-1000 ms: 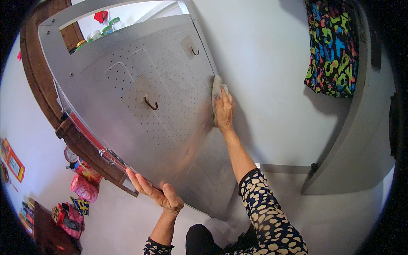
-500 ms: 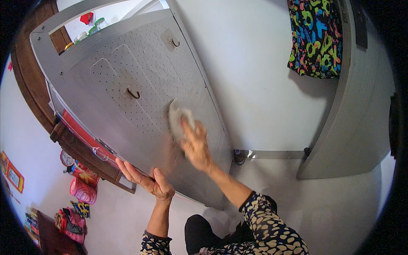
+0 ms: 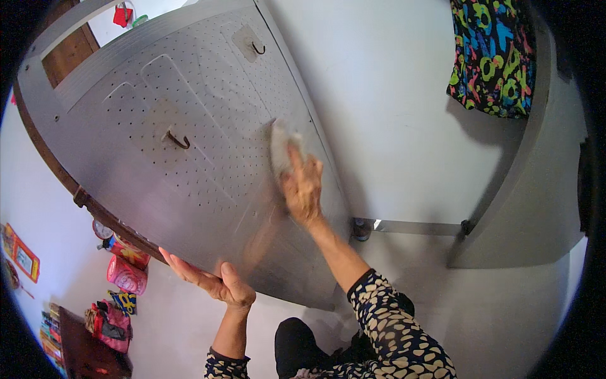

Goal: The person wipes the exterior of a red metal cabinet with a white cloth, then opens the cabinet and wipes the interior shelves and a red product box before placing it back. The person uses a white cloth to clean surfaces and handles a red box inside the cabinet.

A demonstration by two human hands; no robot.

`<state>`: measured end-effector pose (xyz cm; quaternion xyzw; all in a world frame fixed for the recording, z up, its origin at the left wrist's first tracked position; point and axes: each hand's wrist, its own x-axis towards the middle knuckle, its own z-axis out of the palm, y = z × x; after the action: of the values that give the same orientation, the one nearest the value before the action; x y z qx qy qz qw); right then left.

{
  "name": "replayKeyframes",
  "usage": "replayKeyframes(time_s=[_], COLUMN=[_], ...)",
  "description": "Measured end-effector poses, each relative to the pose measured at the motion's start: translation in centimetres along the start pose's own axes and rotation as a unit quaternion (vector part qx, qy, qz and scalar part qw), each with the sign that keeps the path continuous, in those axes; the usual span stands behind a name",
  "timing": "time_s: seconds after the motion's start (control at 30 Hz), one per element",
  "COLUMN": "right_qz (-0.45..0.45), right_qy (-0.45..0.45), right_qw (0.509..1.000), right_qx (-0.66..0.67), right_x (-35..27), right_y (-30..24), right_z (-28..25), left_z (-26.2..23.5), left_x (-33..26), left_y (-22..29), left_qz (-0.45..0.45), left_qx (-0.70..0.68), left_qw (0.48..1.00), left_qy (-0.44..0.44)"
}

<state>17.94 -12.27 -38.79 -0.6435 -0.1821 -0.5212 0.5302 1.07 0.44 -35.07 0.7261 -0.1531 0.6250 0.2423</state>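
Note:
A grey metal cabinet door (image 3: 214, 170) with rows of small punched holes fills the middle and left. Two rusty hooks are fixed to it, a nearer hook (image 3: 178, 140) and a farther hook (image 3: 258, 48). My left hand (image 3: 218, 285) grips the door's lower left edge, its thumb on the front and its fingers along the outside. Pressed to the panel's right part, my right hand (image 3: 303, 186) has a whitish cloth (image 3: 281, 148) under its fingers. The cloth is smeared by motion and partly covered by the hand.
A white wall and a skirting strip (image 3: 420, 227) lie right of the metal door. Farther right stands a grey room door (image 3: 524, 208), with patterned cloth (image 3: 492, 60) hanging beside it. At left are a pink canister (image 3: 126, 275), bags (image 3: 108, 325) and a brown wooden piece (image 3: 88, 347).
My right hand has moved the cloth up and right across the panel. The metal door fills more of the view at left, and the red thing behind its edge is now hidden.

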Motion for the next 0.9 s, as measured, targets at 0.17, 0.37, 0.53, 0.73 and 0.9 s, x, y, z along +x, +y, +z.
replayKeyframes(time_s=[0.17, 0.37, 0.53, 0.73, 0.9], right_qz=[0.173, 0.353, 0.326, 0.178, 0.096], right_qy=[-0.022, 0.023, -0.001, -0.012, -0.066], right_qw=[0.982, 0.935, 0.94, 0.978, 0.989], right_qx=[-0.075, 0.012, 0.102, 0.11, 0.09], right_x=[0.9, -2.3, -2.0, -2.9, -7.2], right_y=[6.7, 12.0, 7.1, 0.4, -6.3], right_z=[0.5, 0.1, -0.4, -0.6, -2.5], left_z=[0.0, 0.3, 0.0, 0.8, 0.5], left_x=[0.0, 0.0, 0.1, 0.2, 0.2], left_y=[0.0, 0.0, -0.3, 0.2, 0.4], left_qz=[-0.016, -0.002, 0.02, 0.021, 0.02], left_qx=[-0.025, -0.024, -0.001, -0.013, -0.009], left_qw=[1.0, 1.0, 1.0, 0.999, 1.0], left_qy=[-0.002, 0.01, 0.007, 0.032, -0.003])
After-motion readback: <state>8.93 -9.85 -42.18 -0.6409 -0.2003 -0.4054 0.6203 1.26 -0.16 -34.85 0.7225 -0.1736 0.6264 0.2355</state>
